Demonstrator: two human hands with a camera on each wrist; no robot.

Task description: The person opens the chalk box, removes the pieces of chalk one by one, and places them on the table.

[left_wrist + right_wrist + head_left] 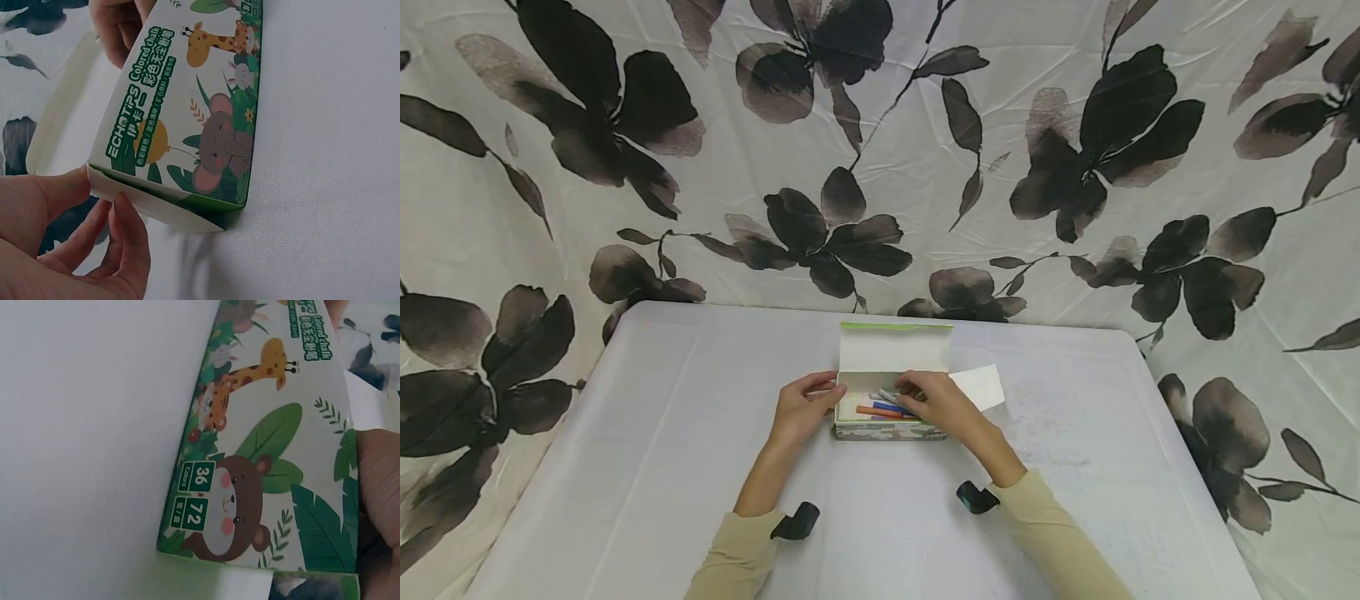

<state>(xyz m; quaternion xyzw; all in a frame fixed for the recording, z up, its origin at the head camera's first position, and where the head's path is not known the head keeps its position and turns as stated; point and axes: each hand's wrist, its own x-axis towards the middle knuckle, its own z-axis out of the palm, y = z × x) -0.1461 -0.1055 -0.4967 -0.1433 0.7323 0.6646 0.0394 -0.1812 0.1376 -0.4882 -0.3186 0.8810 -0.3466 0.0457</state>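
Note:
A chalk box printed with cartoon animals lies on the white table, its lid raised at the back. Orange and blue chalk sticks show inside, with paler ones among them. At the box's left end, my left hand pinches the end flap between thumb and fingers. My right hand reaches over the right part of the opening, fingers curled down at a pale chalk stick that they appear to pinch. In the right wrist view the box front hides those fingertips.
A white flap or card sticks out to the right of the box. Behind the white table hangs a cloth with dark flowers. Black wrist devices sit at both sleeves.

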